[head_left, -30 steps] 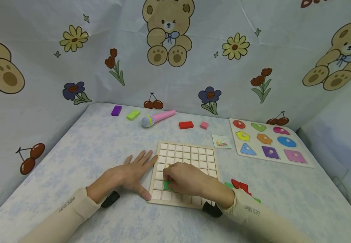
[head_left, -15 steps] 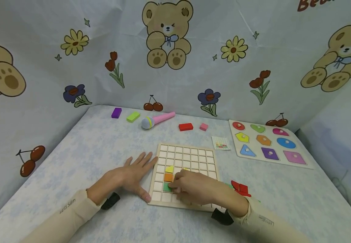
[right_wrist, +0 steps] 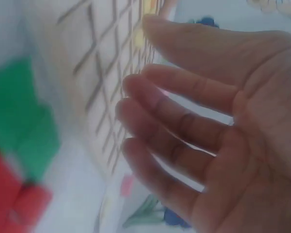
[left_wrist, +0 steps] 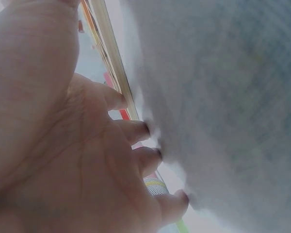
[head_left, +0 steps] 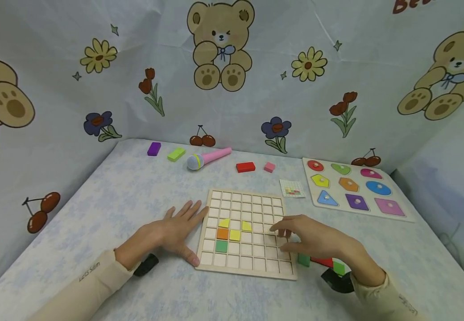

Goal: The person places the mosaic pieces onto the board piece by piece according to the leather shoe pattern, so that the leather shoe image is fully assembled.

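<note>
A wooden grid board [head_left: 256, 250] lies in the middle of the table. On its left part sit a green square tile [head_left: 221, 246], an orange square tile [head_left: 222, 234], a yellow square tile [head_left: 234, 235] and two yellow tiles with a cut corner, one of them the right yellow tile [head_left: 246, 226]. My left hand [head_left: 177, 232] rests with spread fingers on the table, thumb and fingertips at the board's left edge. Over the board's right edge hovers my right hand [head_left: 312, 236], fingers loosely bent and nothing between them. Red tiles [right_wrist: 5, 189] and green tiles [right_wrist: 22, 107] lie right of the board, partly hidden by that arm.
A small pattern card [head_left: 292, 189] lies behind the board's right corner. Farther right is a shape puzzle board [head_left: 352, 189]. Along the back stand a toy microphone [head_left: 208, 158], a red block [head_left: 246, 167], a pink block [head_left: 269, 167], a lime block [head_left: 176, 154] and a purple block [head_left: 154, 149].
My right hand has left the tiles on the board's left part and moved right, uncovering the yellow, orange and green tiles. My left hand has stayed in place.
</note>
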The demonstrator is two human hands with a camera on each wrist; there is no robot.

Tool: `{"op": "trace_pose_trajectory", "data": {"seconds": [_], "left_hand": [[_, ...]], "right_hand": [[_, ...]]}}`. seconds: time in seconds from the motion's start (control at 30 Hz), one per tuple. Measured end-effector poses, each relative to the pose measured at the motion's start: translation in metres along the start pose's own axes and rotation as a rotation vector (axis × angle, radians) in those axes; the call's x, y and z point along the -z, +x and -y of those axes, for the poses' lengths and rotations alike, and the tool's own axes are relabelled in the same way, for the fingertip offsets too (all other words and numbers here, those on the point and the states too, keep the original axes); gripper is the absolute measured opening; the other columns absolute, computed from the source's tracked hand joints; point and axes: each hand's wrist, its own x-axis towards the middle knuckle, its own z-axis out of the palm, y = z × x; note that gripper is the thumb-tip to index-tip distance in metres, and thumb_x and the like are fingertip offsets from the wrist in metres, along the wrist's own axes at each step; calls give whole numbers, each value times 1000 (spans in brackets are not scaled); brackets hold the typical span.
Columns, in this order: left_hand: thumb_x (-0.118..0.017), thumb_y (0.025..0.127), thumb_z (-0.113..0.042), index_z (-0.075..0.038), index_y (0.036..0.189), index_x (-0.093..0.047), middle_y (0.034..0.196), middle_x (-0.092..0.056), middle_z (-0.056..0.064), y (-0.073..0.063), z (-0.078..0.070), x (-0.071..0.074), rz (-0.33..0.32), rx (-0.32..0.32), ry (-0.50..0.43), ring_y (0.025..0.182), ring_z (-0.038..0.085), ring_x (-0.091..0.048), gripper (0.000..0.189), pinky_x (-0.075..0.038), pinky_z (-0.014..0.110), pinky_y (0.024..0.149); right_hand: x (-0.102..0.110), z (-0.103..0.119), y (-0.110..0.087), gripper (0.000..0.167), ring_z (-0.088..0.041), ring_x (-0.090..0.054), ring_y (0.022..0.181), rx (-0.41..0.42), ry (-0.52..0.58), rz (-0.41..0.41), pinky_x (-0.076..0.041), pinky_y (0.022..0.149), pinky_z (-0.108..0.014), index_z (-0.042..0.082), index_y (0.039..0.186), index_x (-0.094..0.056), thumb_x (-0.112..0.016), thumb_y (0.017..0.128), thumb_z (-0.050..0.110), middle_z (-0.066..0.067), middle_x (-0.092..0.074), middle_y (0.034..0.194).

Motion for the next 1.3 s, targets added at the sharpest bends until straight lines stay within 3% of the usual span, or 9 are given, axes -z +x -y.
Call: {"op": "trace_pose_trajectory", "data": {"seconds": [0.23,0.5,0.8,1.1,1.3], "left_hand": [[-80,67,-69,-11,163,-3,169,6,17,2,-1,0,8,6,10,155,40,6,135,-2,69,118],[-80,68,-68,-10,163,-3,168,6,17,1,-2,3,6,-3,6,155,40,6,135,-2,69,118],[-80,68,-68,-11,163,-2,168,7,17,1,0,1,9,7,1,155,40,7,135,-1,69,118],[-80,67,-68,-10,163,-3,168,6,17,2,1,-2,2,-2,-5,155,40,7,136,-1,69,118],[-80,67,-69,-10,162,-3,168,6,17,2,1,-1,-1,-1,5,155,40,6,136,-2,69,118]], "right_hand": [[10,-43,-17,31,-14,-58,94,-103,88,38,-53,80,-32,18,113,-69,-80,86,28,7,-65,101],[17,-70,-18,23,-15,-59,94,-130,128,72,-52,80,-29,19,106,-69,-80,86,24,6,-66,98],[21,-78,-24,23,-18,-58,88,-212,167,87,-54,72,-28,18,96,-69,-85,79,20,2,-64,90],[16,-80,-25,22,-18,-56,81,-315,134,137,-52,74,-33,14,84,-66,-86,76,10,0,-61,82],[15,-76,-24,21,-18,-54,78,-339,83,138,-51,71,-33,14,83,-65,-85,76,11,0,-60,79]]}}
